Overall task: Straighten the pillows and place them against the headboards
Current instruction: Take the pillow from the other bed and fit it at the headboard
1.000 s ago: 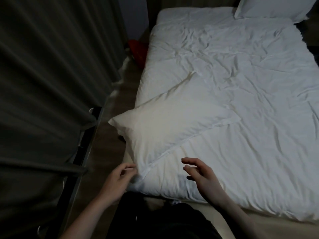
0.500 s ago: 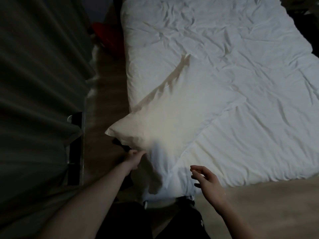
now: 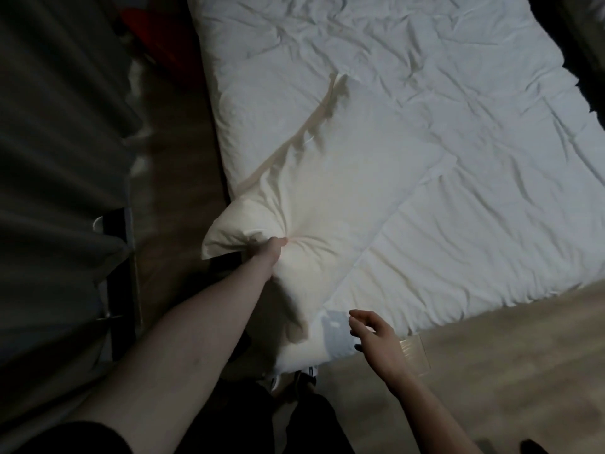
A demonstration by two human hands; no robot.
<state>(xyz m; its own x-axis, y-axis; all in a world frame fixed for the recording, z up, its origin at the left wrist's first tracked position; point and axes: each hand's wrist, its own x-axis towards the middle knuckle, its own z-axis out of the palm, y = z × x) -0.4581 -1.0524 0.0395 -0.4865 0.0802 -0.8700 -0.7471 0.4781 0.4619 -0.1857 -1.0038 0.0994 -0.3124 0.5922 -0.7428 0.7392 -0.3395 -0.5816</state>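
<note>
**One hand in the pillow, the other loose at the foot of the bed**

My left arm reaches straight out ahead of me, and my left hand (image 3: pixel 273 249) digs into the near left part of the pillow (image 3: pixel 330 204), fingers buried in the fabric so that creases fan out from the grip. The pillow lies slantwise at the bed's near left corner, its left end bulging out past the bed's left edge over the floor, its far corner pointing toward the middle of the mattress. My right hand (image 3: pixel 376 335) hovers just off the bed's near edge, beside the hanging duvet (image 3: pixel 458 109), fingers loosely bent and holding nothing.

The duvet is white and rumpled and covers the whole bed. A wooden floor (image 3: pixel 491 371) runs along the near and left sides. A dark curtain (image 3: pixel 55 126) hangs in folds on the left, and something red (image 3: pixel 147 24) sits on the floor near the bed's far left side
</note>
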